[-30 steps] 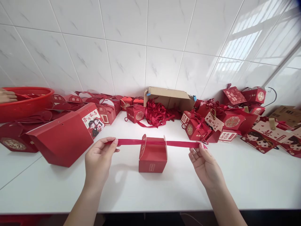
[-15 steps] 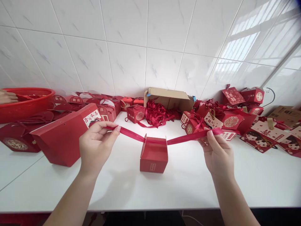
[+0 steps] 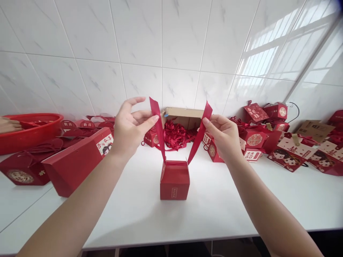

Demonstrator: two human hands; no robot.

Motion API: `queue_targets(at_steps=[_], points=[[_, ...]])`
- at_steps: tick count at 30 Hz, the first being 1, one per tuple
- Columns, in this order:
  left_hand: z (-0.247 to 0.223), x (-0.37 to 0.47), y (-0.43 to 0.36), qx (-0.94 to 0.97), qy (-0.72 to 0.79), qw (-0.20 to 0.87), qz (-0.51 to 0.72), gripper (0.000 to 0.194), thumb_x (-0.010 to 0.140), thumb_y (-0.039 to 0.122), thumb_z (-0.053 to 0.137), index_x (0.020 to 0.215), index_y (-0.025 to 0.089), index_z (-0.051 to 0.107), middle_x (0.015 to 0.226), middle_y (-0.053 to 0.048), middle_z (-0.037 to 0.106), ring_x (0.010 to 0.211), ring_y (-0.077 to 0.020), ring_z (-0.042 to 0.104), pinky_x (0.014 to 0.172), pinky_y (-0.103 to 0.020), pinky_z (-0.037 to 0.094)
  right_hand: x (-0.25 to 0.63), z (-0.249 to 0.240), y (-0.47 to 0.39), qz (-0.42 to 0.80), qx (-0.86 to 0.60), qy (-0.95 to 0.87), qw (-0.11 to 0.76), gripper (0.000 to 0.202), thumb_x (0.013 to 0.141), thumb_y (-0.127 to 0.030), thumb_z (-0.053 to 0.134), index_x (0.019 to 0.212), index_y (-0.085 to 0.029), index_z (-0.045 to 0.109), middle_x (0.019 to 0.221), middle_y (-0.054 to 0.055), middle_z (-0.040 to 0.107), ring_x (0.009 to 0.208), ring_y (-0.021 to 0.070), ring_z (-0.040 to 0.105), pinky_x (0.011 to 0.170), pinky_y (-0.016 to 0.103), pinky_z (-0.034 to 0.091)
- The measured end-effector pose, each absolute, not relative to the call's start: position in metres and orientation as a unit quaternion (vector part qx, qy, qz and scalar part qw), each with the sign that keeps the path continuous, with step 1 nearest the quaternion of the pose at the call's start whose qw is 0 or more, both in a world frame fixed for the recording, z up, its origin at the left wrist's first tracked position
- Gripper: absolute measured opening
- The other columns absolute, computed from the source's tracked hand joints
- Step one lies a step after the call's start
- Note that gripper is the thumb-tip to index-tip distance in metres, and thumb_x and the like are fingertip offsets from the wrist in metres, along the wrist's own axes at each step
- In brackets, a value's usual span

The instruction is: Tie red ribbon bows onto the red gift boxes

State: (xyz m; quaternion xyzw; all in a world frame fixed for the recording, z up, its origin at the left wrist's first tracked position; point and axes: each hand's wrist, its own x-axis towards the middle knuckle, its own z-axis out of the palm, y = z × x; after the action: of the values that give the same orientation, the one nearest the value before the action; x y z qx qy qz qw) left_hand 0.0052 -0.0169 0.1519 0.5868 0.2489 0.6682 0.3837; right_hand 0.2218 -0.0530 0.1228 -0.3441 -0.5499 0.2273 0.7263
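A small red box [image 3: 174, 182] stands upright on the white table, with a dark red ribbon [image 3: 197, 143] running through its top and rising from both sides. My left hand [image 3: 135, 125] pinches one ribbon end between thumb and fingers, up and to the left of the box, its index finger raised. On the right, my right hand [image 3: 223, 134] pinches the other end. Both ribbon tips stick up above my fingers. The two lengths form a V over the box.
Behind lie a pile of red ribbons [image 3: 175, 135] and a cardboard box [image 3: 184, 112]. Red gift boxes [image 3: 292, 153] line the right; a large red box [image 3: 72, 160] stands left. Another person's hand [image 3: 9, 125] is in a red basin [image 3: 53, 125] at far left.
Both my hands have risen and come closer together, lifting the ribbon ends from spread sideways to steeply upward. The small box stays on the table.
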Motion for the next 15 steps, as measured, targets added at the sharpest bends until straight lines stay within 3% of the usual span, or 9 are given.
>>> queue_targets(at_steps=[5,15], points=[[0.155,0.013,-0.006,0.608,0.203,0.439,0.629,0.020,0.068,0.013,0.074,0.087,0.011,0.068,0.081,-0.005,0.071,0.075,-0.0164,0.067,0.072,-0.030,0.053,0.216,0.130,-0.053,0.247,-0.322,-0.576,0.710,0.014,0.076,-0.032,0.071,0.082,-0.020,0.073,0.074,-0.001,0.071,0.067,0.0104,0.064,0.063,0.023,0.053],[0.160,0.018,-0.016,0.619,0.206,0.460,0.602,0.022,0.068,0.028,0.077,0.082,0.015,0.065,0.078,-0.003,0.069,0.073,-0.0176,0.066,0.068,-0.032,0.054,0.217,0.130,-0.056,0.285,-0.326,-0.581,0.689,0.015,0.077,-0.034,0.070,0.086,-0.023,0.074,0.078,0.001,0.072,0.076,0.0155,0.067,0.070,0.029,0.055]])
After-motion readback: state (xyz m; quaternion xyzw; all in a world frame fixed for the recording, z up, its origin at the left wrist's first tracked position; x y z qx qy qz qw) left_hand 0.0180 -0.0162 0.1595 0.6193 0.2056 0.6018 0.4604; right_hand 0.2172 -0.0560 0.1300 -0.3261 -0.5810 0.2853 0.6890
